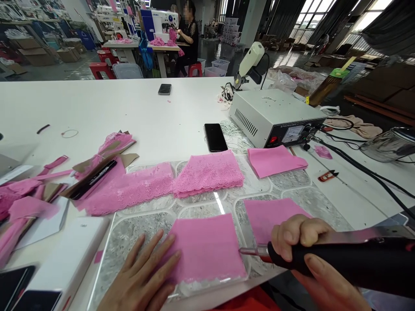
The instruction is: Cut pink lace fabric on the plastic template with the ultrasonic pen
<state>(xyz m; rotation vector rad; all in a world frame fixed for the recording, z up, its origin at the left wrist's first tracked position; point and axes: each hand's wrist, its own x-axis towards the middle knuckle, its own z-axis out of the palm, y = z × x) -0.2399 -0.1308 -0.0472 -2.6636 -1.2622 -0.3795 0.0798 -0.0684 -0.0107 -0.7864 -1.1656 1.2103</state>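
Note:
My left hand lies flat with fingers spread, its fingertips on the left part of a pink fabric piece. This piece rests on a clear patterned mat. In my right hand is a handheld tool with a black handle and a pointed metal tip. The tip touches or nearly touches the right edge of the fabric. Behind my right fingers lies a second pink piece, partly hidden. Farther back are a folded pink piece and pink lace pieces.
A grey control box with cables stands at the right, near a lamp. A phone lies behind the lace. Pink straps, a white box and more phones crowd the left. A person sits by a sewing machine beyond the table.

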